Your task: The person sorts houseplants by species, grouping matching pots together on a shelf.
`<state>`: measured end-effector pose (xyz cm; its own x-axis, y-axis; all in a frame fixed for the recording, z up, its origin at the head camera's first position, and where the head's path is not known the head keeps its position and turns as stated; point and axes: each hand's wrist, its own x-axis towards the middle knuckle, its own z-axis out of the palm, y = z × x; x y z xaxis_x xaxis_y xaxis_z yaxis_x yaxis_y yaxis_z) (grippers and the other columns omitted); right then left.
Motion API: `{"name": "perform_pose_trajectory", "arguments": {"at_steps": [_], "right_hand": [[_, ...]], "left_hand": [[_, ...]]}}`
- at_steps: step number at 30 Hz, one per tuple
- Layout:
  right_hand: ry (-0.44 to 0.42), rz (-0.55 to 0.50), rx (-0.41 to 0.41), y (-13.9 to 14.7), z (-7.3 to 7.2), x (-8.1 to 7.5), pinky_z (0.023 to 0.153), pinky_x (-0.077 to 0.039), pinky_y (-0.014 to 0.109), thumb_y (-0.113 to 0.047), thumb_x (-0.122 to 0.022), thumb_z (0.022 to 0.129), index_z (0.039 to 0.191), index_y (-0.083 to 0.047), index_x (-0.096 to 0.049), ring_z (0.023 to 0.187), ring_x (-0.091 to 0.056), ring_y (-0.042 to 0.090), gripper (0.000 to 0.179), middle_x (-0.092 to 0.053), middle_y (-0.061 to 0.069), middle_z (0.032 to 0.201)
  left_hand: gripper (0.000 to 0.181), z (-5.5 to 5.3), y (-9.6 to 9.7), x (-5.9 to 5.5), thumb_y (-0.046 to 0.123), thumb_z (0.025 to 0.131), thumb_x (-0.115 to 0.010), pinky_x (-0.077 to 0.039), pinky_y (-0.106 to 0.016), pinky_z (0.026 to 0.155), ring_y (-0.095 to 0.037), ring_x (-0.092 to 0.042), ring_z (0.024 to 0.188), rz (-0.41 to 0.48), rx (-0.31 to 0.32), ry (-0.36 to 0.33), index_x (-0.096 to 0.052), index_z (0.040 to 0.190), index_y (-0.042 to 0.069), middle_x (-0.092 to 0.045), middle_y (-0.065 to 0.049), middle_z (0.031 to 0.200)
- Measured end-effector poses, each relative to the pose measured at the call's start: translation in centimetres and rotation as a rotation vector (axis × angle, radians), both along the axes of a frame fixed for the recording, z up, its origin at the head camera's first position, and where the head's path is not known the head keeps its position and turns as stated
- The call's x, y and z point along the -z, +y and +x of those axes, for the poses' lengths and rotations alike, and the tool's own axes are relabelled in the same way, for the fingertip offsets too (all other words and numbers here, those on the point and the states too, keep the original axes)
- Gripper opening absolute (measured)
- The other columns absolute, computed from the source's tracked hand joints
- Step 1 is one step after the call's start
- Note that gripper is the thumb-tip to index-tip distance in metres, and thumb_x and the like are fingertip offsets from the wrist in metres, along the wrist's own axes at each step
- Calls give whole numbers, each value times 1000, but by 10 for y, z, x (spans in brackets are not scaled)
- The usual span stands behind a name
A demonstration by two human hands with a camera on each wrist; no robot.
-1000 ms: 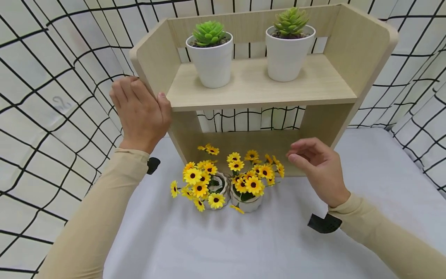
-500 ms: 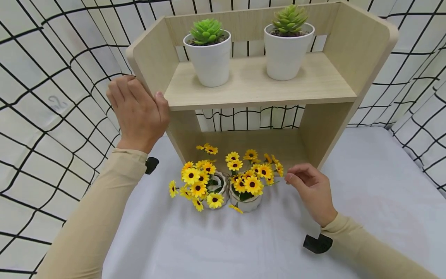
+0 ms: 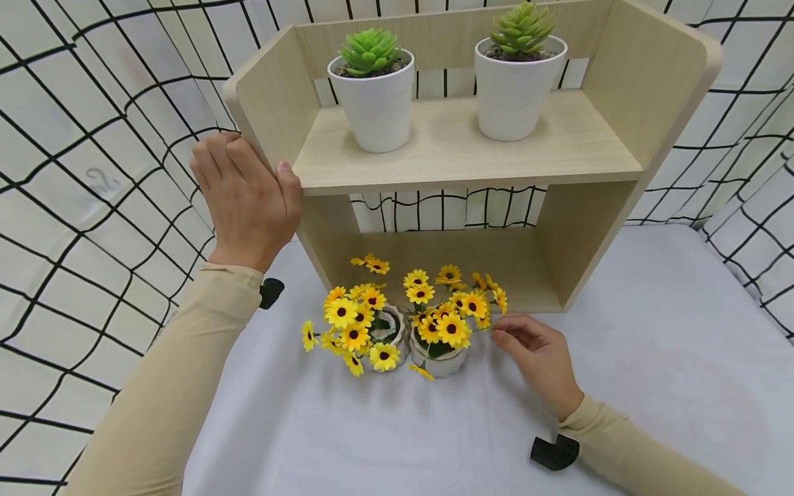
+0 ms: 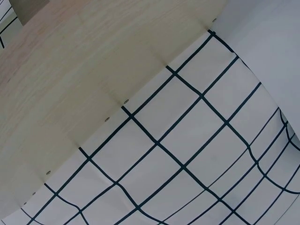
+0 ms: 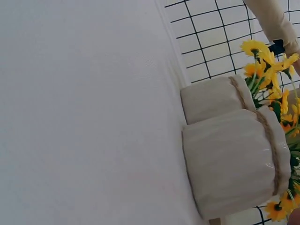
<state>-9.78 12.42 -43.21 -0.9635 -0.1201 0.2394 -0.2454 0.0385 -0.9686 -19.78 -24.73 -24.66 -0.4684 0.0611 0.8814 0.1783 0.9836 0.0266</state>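
Right hand (image 3: 538, 362) pinches a stem (image 3: 482, 329) in the right flower pot (image 3: 439, 364), a matching pot (image 5: 213, 101) beside it on the white table (image 3: 372, 441); left hand (image 3: 248, 200) grips the wooden shelf (image 3: 453, 158), two potted succulents (image 3: 375, 107) up top, black grid (image 4: 157, 143) beyond.

White walls with a black grid close in on the space: a left wall (image 3: 143, 234), a back wall (image 3: 434, 215) and a right wall (image 3: 753, 117). Many grid lines bend and ripple, most of all on the left, where a faint grey looped mark (image 3: 101, 182) shows. The bench (image 3: 384, 441) is smooth and white. Light falls evenly, leaving soft, pale grey shadows.
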Motion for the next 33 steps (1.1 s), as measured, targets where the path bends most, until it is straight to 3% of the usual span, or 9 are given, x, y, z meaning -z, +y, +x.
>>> {"name": "perform_pose_trajectory", "arguments": {"at_steps": [3, 8, 11, 17, 24, 33], "right_hand": [[-16, 51, -23, -4, 0, 6, 82, -58, 17, 3, -69, 92, 109, 9, -71, 91, -73, 4, 18, -77, -4, 102], [-68, 97, -72, -12, 0, 13, 87, -58, 18, 1, -70, 92, 113, 5, -72, 97, -73, 4, 21, -75, 15, 111], [-80, 105, -72, -17, 0, 15, 89, -58, 18, 0, -71, 91, 115, 4, -71, 100, -72, 5, 24, -73, 14, 115], [-123, 74, -88, -23, -2, 17, 93, -57, 20, -1, -77, 87, 128, 1, -65, 108, -69, 8, 42, -66, -4, 125], [-180, 125, -157, -28, -5, 21, 106, -50, 20, -11, -84, 83, 146, -13, -53, 127, -60, 15, 71, -56, 2, 147], [-172, 207, -210, -36, -14, 22, 119, -42, 49, -19, -90, 76, 152, -16, -46, 142, -52, 29, 87, -53, 5, 154]], "left_hand": [[44, 0, 0, 1, 31, 99, -28, -25, -55, 98, -43, -36, 111, 0, -4, -4, -41, 120, -6, -43, -28, 116], [43, -1, 0, 2, 31, 99, -28, -25, -55, 97, -43, -36, 111, 3, -3, 3, -41, 118, -6, -44, -28, 116], [42, -1, 1, 3, 31, 99, -28, -25, -55, 97, -43, -36, 111, 8, 0, 8, -41, 118, -5, -44, -28, 117], [42, -3, 1, 3, 31, 98, -29, -25, -55, 96, -42, -36, 109, 12, 5, 20, -41, 117, -4, -44, -27, 116], [42, -4, 1, 3, 31, 98, -29, -23, -55, 94, -42, -36, 108, 11, 9, 20, -41, 118, -5, -43, -27, 115], [42, -3, -1, 2, 31, 98, -28, -24, -55, 96, -42, -35, 108, 16, 4, 12, -41, 119, -3, -43, -27, 116]]}}
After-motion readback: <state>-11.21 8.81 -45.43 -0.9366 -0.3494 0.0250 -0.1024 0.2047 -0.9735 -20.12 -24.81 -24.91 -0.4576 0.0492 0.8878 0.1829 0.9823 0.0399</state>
